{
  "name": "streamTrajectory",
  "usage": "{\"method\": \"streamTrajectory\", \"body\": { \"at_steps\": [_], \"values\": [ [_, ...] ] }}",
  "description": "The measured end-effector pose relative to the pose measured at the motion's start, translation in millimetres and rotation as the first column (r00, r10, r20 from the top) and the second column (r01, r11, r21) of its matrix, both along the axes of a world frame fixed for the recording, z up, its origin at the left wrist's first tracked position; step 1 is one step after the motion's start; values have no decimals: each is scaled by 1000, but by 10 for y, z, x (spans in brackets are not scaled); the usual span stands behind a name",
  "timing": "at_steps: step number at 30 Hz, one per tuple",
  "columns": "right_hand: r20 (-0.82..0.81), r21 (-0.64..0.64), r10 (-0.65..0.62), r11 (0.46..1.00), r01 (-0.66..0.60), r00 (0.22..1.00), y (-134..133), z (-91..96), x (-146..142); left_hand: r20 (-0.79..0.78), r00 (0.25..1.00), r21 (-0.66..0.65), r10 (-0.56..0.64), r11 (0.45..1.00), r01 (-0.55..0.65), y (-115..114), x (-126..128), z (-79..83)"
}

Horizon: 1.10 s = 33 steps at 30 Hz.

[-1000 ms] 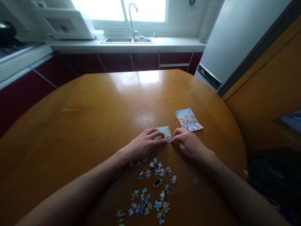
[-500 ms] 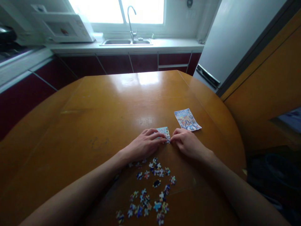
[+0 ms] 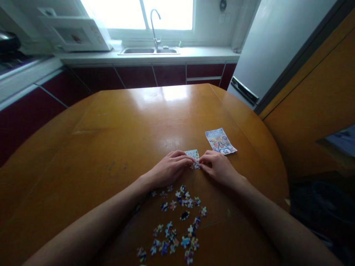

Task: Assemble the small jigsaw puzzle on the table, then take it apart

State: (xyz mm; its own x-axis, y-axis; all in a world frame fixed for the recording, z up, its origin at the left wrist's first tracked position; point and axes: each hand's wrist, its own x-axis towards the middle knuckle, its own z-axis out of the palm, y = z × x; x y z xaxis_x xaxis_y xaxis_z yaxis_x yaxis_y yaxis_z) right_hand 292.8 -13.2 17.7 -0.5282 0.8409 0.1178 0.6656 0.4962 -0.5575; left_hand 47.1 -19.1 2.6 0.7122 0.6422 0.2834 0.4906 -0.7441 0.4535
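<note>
A small joined patch of jigsaw puzzle point(image 3: 194, 155) lies on the round wooden table point(image 3: 116, 140). My left hand point(image 3: 169, 170) rests on its left side with the fingers curled down onto it. From the right, my right hand point(image 3: 217, 166) presses its pinched fingertips against the patch's near edge. Most of the patch is hidden under the fingers. Several loose puzzle pieces point(image 3: 177, 221) are scattered on the table between my forearms, nearer to me.
A colourful picture card point(image 3: 220, 141) lies flat just beyond my right hand. Behind the table run a counter with a sink and tap point(image 3: 151, 50), a microwave point(image 3: 74, 33) at left and a grey fridge point(image 3: 266, 48) at right.
Both hands have closed in a little over the joined patch, covering more of it. The view has shifted slightly; the loose pieces and card stay put.
</note>
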Motion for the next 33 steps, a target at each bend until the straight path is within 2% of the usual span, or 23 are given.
{"method": "streamTrajectory", "body": {
  "at_steps": [6,13,24,30,33],
  "values": [
    [7,-10,-28,1000,29,1000,10,-34,-31,-68,996,51,-62,997,65,19,-25,-22],
    [5,-10,-38,999,38,999,8,-68,-35,-144,989,97,-10,995,24,-8,-39,6],
    [31,25,-148,989,148,988,-20,-119,-153,-130,992,78,-7,997,17,4,-46,-11],
    [47,16,-167,986,167,985,-27,-116,-172,-101,995,80,-13,997,21,15,-59,-11],
    [40,16,-167,986,166,985,-26,-114,-172,-36,997,19,72,997,-71,9,-48,-35]
  ]
}}
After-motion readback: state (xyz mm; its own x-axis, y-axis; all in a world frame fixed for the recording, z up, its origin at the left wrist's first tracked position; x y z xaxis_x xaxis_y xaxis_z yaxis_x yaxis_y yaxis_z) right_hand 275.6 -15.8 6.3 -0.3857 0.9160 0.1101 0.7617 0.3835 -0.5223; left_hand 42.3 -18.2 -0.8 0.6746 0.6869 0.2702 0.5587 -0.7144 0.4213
